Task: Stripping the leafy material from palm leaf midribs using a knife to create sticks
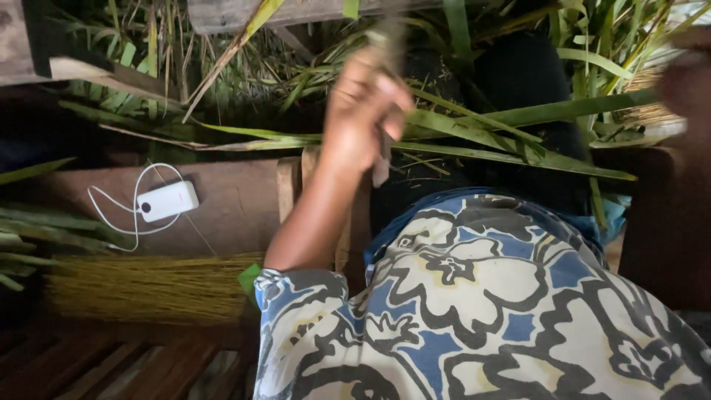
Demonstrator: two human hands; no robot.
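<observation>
My left hand (363,111) is raised in the middle of the view, its fingers closed around a thin, blurred stalk (386,37) that sticks up out of the fist. A pale, blade-like piece (381,169) pokes out below the fist. Long green leaves (518,118) lie across my lap just beyond the hand. My right hand (687,81) is a dark blur at the right edge, next to a bundle of thin pale sticks (652,112); its fingers cannot be made out. My patterned blue and white shirt fills the lower right.
A white power bank (169,200) with a looped white cable lies on the brown wooden bench (229,215) at left. A bundle of thin yellow-green sticks (148,287) lies in front of it. More leaves pile up along the top and left edge.
</observation>
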